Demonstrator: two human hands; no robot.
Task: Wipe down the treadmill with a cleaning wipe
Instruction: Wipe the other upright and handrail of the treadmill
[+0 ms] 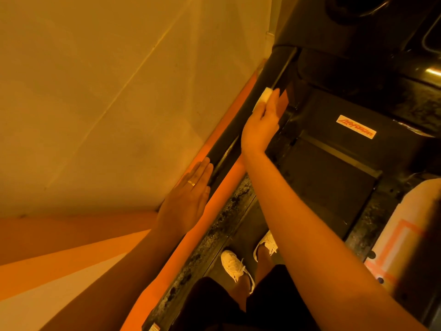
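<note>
Shoes (pixel 232 263) and dark shorts nearest, person standing on treadmill belt (pixel 322 175). Left hand (pixel 188 194) flat, fingers straight and together, resting on lower stretch of left handrail (pixel 274 68), holding nothing; ring (pixel 191 183) on one finger. Right hand (pixel 260 130) further up same rail, fingers bent over folded white wipe (pixel 265 96), pressing it to rail's top edge; thumb hidden. Wipe likely light, soft, damp, prone to bunching: keep folded pad under fingertips. Rail stiff, fixed; takes firm pressure.
</note>
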